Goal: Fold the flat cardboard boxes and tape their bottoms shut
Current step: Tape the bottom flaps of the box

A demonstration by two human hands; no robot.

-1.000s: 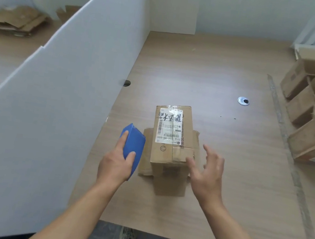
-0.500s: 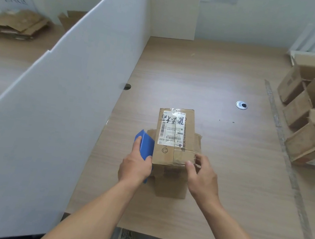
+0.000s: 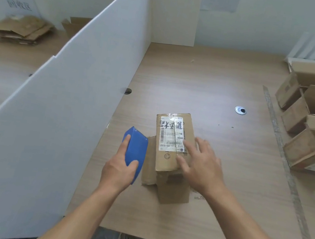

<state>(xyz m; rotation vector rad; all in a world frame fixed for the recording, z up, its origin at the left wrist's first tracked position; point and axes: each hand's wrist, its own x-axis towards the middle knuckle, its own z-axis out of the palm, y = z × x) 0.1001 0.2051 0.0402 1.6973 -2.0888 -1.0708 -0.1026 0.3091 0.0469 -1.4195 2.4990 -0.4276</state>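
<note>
Drawn back off small brown cardboard box (image 3: 163, 161): left hand (image 3: 118, 171), fingers clamped on blue plastic tape dispenser (image 3: 135, 148); right hand (image 3: 204, 167) flat, fingers apart, pressing seam; taping seemingly done here.

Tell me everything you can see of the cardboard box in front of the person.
The cardboard box is small, brown and worn, standing on the table with a closed face up. A white shipping label with barcodes and black handwriting covers most of that face, split by the taped centre seam. Loose flaps splay at its base, left and front. The right hand rests straight fingers on top; the left hand holds a blue tool beside it.
</note>
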